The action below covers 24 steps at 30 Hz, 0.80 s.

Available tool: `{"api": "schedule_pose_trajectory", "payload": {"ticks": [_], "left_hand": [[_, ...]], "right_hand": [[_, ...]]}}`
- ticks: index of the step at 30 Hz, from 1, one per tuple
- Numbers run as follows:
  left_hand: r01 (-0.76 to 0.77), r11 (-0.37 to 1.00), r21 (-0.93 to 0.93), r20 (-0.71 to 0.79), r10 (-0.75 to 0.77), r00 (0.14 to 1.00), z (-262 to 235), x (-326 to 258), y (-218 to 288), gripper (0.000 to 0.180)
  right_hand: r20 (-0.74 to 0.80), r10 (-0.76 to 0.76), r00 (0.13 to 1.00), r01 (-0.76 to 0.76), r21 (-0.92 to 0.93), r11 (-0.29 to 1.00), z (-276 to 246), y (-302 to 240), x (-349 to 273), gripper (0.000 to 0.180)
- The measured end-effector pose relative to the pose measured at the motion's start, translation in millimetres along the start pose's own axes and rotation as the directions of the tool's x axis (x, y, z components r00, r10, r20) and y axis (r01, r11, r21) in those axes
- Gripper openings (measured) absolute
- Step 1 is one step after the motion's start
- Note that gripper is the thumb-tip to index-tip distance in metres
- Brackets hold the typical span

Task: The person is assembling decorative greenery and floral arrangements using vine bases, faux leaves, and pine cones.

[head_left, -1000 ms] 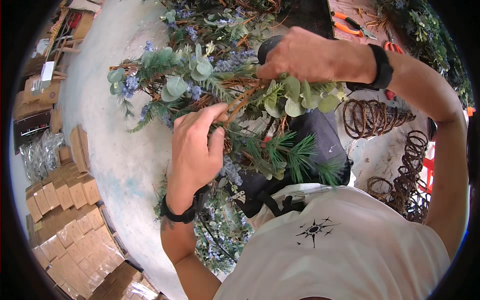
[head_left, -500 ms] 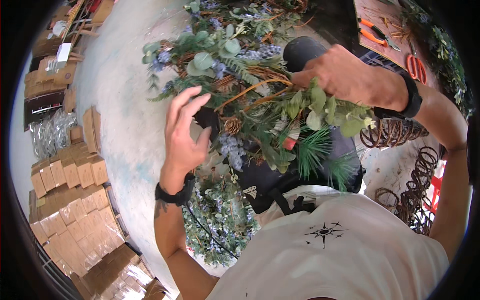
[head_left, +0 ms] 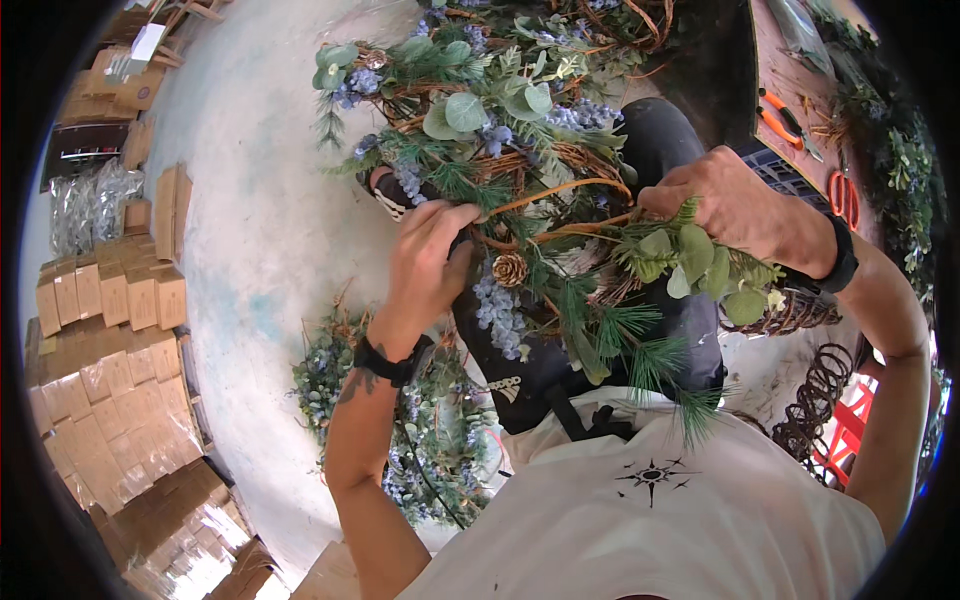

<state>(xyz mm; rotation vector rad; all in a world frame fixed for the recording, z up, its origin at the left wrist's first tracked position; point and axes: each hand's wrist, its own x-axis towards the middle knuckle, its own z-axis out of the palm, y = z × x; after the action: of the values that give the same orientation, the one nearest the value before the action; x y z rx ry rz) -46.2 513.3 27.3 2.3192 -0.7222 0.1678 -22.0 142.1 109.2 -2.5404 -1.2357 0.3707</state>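
An artificial garland of brown twigs, green leaves, pine needles and blue berry-like clusters lies across my lap and stretches away from me. Near its close end are a pinecone and a hanging blue cluster. My left hand is closed on the garland's left side, thumb and fingers pinching a twig. At the right, my right hand grips the garland where a bare tan twig runs into its fingers. Just below that hand hangs a sprig of round green leaves. Both fingertips are partly hidden by foliage.
At upper right, a board carries orange-handled pliers and red-handled scissors. Coiled brown vines lie at right. More blue-flowered greenery sits on the floor beside my left arm. Stacked cardboard boxes line the left.
My left hand has moved right and closed from an open pose onto the garland. My right hand has shifted right and slightly down. The view has turned a little.
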Motion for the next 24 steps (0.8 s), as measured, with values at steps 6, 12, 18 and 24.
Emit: {"api": "schedule_pose_trajectory", "payload": {"ticks": [6, 12, 18, 24], "left_hand": [[-0.151, 0.988, -0.013, -0.050, 0.150, 0.987, -1, -4, -17, 0.037], [0.129, 0.964, -0.234, 0.021, -0.128, 0.992, -8, -13, -10, 0.036], [0.000, 0.999, 0.037, 0.139, -0.005, 0.990, -26, -3, 18, 0.034], [-0.154, 0.987, 0.056, 0.018, 0.153, 0.988, -46, 50, 94, 0.026]], "right_hand": [[-0.047, -0.015, 0.999, 0.010, -0.108, 0.994, -11, 4, 15, 0.034], [-0.091, -0.116, 0.989, 0.098, -0.181, 0.979, -3, 27, 19, 0.060], [0.026, -0.097, 0.995, 0.099, -0.081, 0.992, 17, 19, 15, 0.060], [0.104, 0.035, 0.994, -0.035, -0.011, 0.999, 27, -2, 16, 0.054]]}}
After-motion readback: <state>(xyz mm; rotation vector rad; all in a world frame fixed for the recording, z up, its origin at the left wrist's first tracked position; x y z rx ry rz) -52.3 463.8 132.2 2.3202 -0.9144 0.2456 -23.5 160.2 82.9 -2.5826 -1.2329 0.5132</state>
